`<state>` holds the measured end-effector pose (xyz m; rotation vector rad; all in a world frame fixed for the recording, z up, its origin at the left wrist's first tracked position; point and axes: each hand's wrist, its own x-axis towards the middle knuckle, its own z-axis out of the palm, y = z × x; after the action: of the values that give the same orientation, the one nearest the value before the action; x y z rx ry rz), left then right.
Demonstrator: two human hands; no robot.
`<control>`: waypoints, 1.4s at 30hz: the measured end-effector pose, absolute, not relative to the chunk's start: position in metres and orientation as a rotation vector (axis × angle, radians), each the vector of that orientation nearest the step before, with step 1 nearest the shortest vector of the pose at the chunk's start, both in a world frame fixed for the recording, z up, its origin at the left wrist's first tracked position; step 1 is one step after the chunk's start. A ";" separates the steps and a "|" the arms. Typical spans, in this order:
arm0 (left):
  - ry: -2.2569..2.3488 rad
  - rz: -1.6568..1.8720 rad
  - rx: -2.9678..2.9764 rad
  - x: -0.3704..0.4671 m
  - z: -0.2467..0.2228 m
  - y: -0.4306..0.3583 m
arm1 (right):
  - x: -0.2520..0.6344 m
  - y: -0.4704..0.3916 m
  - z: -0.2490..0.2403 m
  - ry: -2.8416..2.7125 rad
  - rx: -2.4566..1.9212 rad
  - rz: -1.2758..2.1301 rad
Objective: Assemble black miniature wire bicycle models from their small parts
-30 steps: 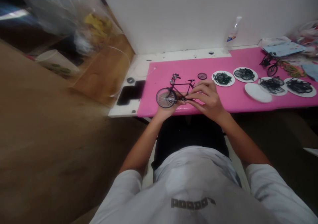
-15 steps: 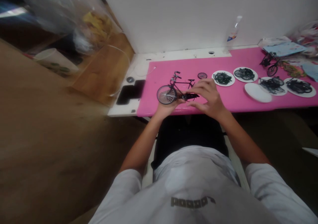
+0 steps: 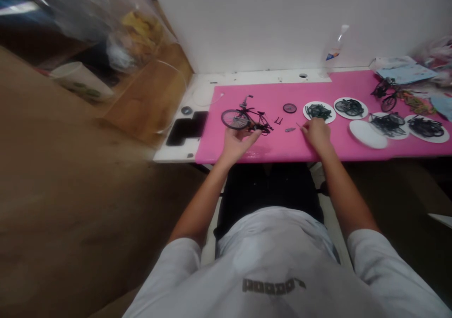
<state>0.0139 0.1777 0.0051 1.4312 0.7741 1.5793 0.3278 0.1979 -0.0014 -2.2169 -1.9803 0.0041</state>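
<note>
My left hand (image 3: 238, 145) is closed on a black miniature bicycle (image 3: 249, 119), holding it by the lower frame, tilted over the pink mat. Its spoked front wheel points left; no rear wheel shows on it. To the right, low over the mat, my right hand (image 3: 318, 134) pinches a small thin dark part (image 3: 298, 125) whose kind I cannot make out. Between the hands lie a loose spoked wheel (image 3: 290, 108), a small forked black piece (image 3: 278, 120) and a small grey piece (image 3: 290, 130).
Several white plates of black parts, such as one plate (image 3: 331, 118), stand on the pink mat (image 3: 254, 90). A white lid or plate (image 3: 367, 134) overlaps one. Another miniature bicycle (image 3: 387, 97) and a clear bottle (image 3: 334, 50) are behind. A dark phone (image 3: 176, 132) lies left.
My right hand has left the bicycle and moved right to the mat, pinching a small thin part. The bicycle has tilted in my left hand. Small loose pieces now show on the mat.
</note>
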 end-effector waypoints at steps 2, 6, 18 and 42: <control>0.768 1.615 1.451 0.014 0.005 0.179 | 0.327 0.198 -0.003 -1.961 -2.218 -0.010; 0.770 1.613 1.501 0.015 0.007 0.178 | 0.326 0.200 -0.006 -1.970 -2.209 -0.067; 0.801 1.616 1.613 0.012 0.019 0.173 | 0.323 0.196 0.005 -1.816 -2.085 0.037; 0.706 1.477 1.629 0.022 0.024 0.160 | 0.240 0.132 0.065 -1.795 -0.957 0.316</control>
<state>0.0221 0.1595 0.0240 1.6285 0.7059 1.4765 0.2405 0.1322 0.0653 -0.9573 -1.7950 0.3155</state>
